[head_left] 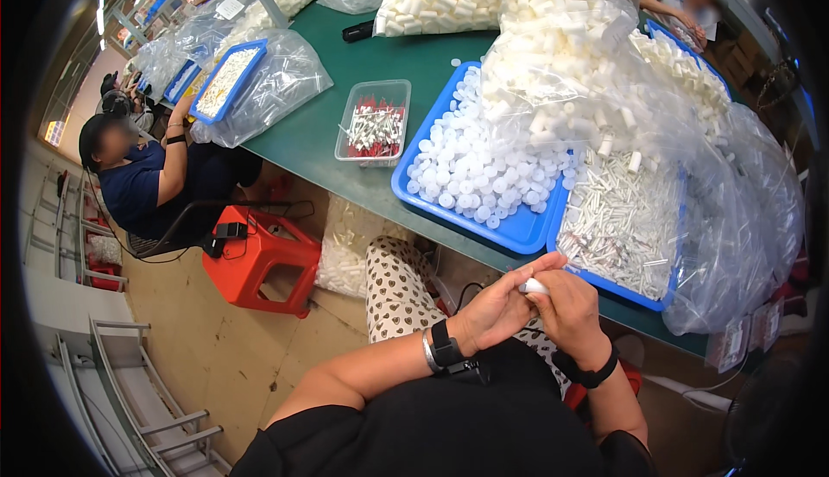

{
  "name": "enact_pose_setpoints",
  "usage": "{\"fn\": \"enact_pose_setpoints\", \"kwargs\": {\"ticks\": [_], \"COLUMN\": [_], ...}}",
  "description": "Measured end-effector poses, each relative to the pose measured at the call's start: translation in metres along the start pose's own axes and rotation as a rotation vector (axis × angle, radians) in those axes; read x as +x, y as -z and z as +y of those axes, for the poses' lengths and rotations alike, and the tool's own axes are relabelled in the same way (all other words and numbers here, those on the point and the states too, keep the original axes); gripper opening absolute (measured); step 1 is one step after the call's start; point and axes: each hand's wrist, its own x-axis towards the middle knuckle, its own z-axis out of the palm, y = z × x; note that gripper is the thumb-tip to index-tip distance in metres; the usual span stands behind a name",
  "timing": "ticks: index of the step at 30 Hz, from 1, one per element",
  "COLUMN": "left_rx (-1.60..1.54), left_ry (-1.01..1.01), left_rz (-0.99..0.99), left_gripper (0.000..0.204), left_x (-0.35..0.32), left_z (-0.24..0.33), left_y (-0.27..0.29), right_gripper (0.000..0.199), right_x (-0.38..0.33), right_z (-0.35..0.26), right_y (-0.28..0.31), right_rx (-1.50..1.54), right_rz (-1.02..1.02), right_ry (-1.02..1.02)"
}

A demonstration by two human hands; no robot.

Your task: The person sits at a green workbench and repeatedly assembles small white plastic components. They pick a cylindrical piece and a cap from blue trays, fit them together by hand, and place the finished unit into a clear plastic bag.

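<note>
In front of my body, at the table's near edge, my two hands meet. My right hand (572,311) pinches a small white cylindrical piece (535,287) between thumb and fingers. My left hand (494,311) lies against it, palm turned up and fingers stretched out toward the right hand, touching the piece's left end. Just beyond them, a blue tray (626,291) is full of thin whitish and silvery pin-like parts (617,218). Left of it, a larger blue tray (518,237) holds many translucent white round caps (466,162).
Large clear bags of cream foam-like cylinders (553,54) lean over the trays. A clear plastic box (344,145) of red and white parts stands on the green table (302,153). A red stool (259,261) is at left, near a seated person (138,170); another person (691,6) is far right.
</note>
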Motion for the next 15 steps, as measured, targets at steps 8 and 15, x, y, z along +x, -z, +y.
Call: {"fn": "enact_pose_setpoints", "kwargs": {"ticks": [8,15], "left_rx": [-0.100,0.046], "left_ry": [-0.027,0.050], "left_rz": [0.027,0.120], "left_gripper": [0.048,0.052], "left_x": [0.000,0.006], "left_z": [-0.007,0.000], "left_y": [0.005,0.011], "right_gripper": [0.016,0.021], "right_x": [-0.001,0.000], "right_z": [-0.014,-0.015], "right_y": [-0.009,-0.016], "right_rx": [-0.115,-0.027], "right_rz": [-0.032,-0.020], "right_ry": [-0.075,-0.218]}}
